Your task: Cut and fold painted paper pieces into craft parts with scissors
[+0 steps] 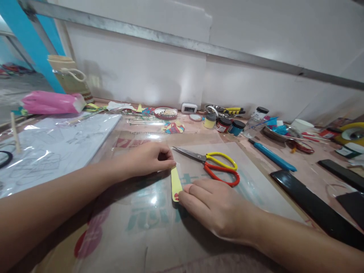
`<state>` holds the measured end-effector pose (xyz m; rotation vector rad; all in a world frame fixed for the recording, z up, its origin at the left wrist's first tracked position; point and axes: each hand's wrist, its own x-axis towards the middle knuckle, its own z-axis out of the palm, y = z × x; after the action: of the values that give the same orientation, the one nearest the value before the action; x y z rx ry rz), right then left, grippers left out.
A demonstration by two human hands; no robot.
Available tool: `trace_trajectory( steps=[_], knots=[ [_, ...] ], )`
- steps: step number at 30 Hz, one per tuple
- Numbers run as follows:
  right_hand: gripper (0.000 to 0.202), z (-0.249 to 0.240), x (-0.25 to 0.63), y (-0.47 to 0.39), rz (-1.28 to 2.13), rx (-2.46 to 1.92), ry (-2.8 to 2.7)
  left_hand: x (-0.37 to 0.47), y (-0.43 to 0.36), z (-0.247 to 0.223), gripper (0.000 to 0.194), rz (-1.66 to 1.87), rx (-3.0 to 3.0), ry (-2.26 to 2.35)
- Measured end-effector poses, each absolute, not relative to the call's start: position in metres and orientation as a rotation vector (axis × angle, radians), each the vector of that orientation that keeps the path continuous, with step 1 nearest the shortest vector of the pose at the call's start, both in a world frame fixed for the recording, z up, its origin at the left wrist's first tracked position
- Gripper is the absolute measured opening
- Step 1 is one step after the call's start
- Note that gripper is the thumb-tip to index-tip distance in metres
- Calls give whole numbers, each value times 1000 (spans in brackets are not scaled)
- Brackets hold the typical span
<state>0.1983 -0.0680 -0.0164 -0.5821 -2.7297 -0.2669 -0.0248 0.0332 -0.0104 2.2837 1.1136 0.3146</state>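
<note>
A narrow yellow strip, wider at its near end and marked there with small red patches, lies between my hands over the plastic-covered work surface. My left hand pinches its far, thinner tip between thumb and forefinger. At the near end, the fingers of my right hand are closed on the strip's right edge; the fingertips are partly hidden. Just beyond my right hand rests a pair of scissors with one yellow and one red handle loop, its blades pointing left toward my left hand.
Drawing sheets under plastic lie at left, near a pink packet. Along the wall stand a small digital clock, paint jars and a dish of beads. A blue pen-like cutter and a black bar lie at right.
</note>
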Motion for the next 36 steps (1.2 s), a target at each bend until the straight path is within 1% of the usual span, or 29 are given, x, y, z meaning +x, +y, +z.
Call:
trace_trajectory(
  steps=[10,17,23,27,30,36],
  knots=[
    [39,-15,196,-69,-330,-551,-2723,-26,34,-14,28,354,2317,1101],
    [37,-16,197,-68,-291,-572,-2782,-26,34,-16,27,348,2333,1094],
    [32,-18,200,-67,-251,-582,-2809,-23,30,-20,21,406,2411,1078],
    [27,-16,203,-65,-137,-580,-2822,-21,28,-20,16,421,2432,1062],
    [27,-13,206,-61,34,-635,-2814,-22,29,-20,12,441,2425,1054],
    [25,-6,209,-55,281,-704,-2741,-26,32,-27,14,486,2461,1059]
  ],
)
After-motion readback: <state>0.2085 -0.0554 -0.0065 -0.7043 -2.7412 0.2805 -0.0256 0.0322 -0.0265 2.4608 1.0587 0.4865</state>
